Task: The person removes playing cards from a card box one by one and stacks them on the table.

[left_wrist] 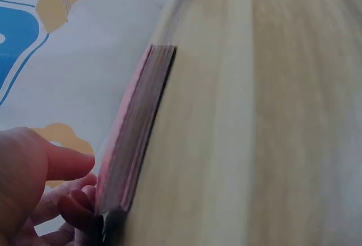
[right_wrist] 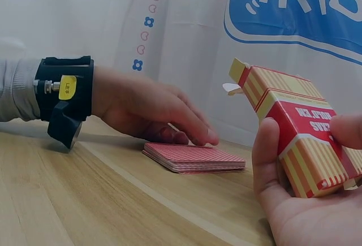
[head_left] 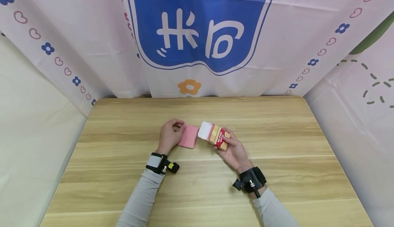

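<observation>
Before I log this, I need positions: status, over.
Right hand gripping card box, flap open. Left hand at edge of card deck. Nothing between deck and box.

A pale wood-grain tabletop (head_left: 101, 172) reaches back to a white cloth (head_left: 101, 59) printed with a blue shield (head_left: 227, 4) bearing white characters (head_left: 178, 32), an orange flower (head_left: 184, 87), and lines of reddish hearts (head_left: 35, 33) and blue flowers (head_left: 47, 48). A plain cream sheet (head_left: 27, 117) flanks the left; a whitish sheet (head_left: 351, 117) with green dashes (head_left: 373, 76) flanks the right. The light is soft, the shadows faint.
</observation>
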Motion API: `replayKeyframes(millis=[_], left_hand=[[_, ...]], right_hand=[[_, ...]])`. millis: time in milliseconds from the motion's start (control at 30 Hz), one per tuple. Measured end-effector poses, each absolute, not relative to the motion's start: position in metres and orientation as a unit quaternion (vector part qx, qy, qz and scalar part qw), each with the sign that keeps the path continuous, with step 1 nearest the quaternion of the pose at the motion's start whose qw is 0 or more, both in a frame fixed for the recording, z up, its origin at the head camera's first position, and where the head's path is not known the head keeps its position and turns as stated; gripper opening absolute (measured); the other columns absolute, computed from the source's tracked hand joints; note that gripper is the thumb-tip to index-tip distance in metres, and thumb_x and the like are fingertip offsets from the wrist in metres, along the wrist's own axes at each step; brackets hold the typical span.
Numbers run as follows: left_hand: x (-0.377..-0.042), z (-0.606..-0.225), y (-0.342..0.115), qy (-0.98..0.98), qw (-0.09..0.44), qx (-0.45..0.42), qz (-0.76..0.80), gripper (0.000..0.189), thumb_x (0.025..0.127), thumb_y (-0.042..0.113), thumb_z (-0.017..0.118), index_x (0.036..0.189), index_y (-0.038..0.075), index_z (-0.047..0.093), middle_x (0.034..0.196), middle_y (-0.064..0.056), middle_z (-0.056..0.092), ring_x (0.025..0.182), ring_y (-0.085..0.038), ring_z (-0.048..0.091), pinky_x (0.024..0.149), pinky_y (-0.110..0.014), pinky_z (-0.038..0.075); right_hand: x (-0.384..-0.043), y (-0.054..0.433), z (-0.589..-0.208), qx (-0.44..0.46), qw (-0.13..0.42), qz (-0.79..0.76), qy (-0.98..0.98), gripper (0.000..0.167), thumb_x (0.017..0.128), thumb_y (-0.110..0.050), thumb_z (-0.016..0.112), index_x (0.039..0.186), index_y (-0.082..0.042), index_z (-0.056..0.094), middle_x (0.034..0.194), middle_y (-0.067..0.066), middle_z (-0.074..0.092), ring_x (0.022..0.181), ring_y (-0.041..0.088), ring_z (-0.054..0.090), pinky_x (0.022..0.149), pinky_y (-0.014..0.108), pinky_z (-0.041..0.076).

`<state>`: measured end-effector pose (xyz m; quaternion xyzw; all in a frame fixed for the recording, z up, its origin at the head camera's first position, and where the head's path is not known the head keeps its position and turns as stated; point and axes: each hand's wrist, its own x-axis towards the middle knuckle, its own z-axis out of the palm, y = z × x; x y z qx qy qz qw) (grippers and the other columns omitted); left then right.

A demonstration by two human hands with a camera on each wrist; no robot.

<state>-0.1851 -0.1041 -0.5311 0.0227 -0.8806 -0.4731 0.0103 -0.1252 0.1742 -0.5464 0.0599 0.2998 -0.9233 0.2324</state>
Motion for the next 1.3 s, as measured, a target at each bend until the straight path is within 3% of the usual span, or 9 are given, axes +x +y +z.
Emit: replayKeyframes(millis=[267, 533, 733, 1000, 1300], left_hand=[[-0.176, -0.51, -0.097, -0.855, 0.018, -0.002, -0.519, 0.031, 0.103, 0.026, 0.072, 0.128, 0.008, 0.072, 0.128, -0.011, 0.068, 0.102, -0.027, 0.072, 0.086, -0.04, 0.059], [-0.154, -0.479, -0.068, -0.818, 0.076, -0.146, -0.551, 0.013, 0.098, 0.007, 0.075, 0.11, 0.003, 0.076, 0.109, -0.01, 0.073, 0.089, -0.021, 0.071, 0.075, -0.028, 0.061], [-0.148, -0.483, -0.056, -0.837, 0.016, -0.183, -0.516, 0.018, 0.092, 0.003, 0.079, 0.109, 0.005, 0.076, 0.105, -0.009, 0.074, 0.087, -0.018, 0.07, 0.076, -0.034, 0.063], [-0.143, -0.488, -0.052, -0.813, -0.096, -0.121, -0.561, 0.026, 0.092, 0.009, 0.081, 0.117, 0.005, 0.073, 0.11, -0.01, 0.073, 0.096, -0.02, 0.071, 0.09, -0.033, 0.063], [-0.143, -0.493, -0.043, -0.806, -0.095, -0.098, -0.575, 0.02, 0.093, 0.009, 0.079, 0.113, 0.004, 0.074, 0.109, -0.011, 0.076, 0.1, -0.024, 0.076, 0.088, -0.034, 0.064]], right_hand=[[-0.122, 0.174, -0.548, 0.063, 0.233, -0.918, 0.315, 0.039, 0.112, -0.007, 0.037, 0.145, -0.029, 0.038, 0.162, 0.01, 0.035, 0.13, 0.024, 0.059, 0.091, 0.032, 0.058], [-0.121, 0.174, -0.551, 0.055, 0.231, -0.914, 0.328, 0.035, 0.113, -0.008, 0.038, 0.142, -0.028, 0.042, 0.161, 0.011, 0.036, 0.127, 0.024, 0.062, 0.092, 0.033, 0.058], [-0.122, 0.172, -0.549, 0.05, 0.234, -0.92, 0.31, 0.034, 0.114, -0.007, 0.035, 0.141, -0.026, 0.042, 0.159, 0.012, 0.037, 0.123, 0.024, 0.063, 0.091, 0.032, 0.059], [-0.121, 0.172, -0.547, 0.041, 0.242, -0.92, 0.305, 0.035, 0.113, -0.007, 0.033, 0.141, -0.027, 0.039, 0.158, 0.01, 0.04, 0.121, 0.022, 0.065, 0.091, 0.03, 0.058], [-0.122, 0.176, -0.547, 0.038, 0.216, -0.913, 0.343, 0.033, 0.113, -0.006, 0.035, 0.138, -0.025, 0.044, 0.156, 0.012, 0.041, 0.119, 0.022, 0.065, 0.089, 0.031, 0.058]])
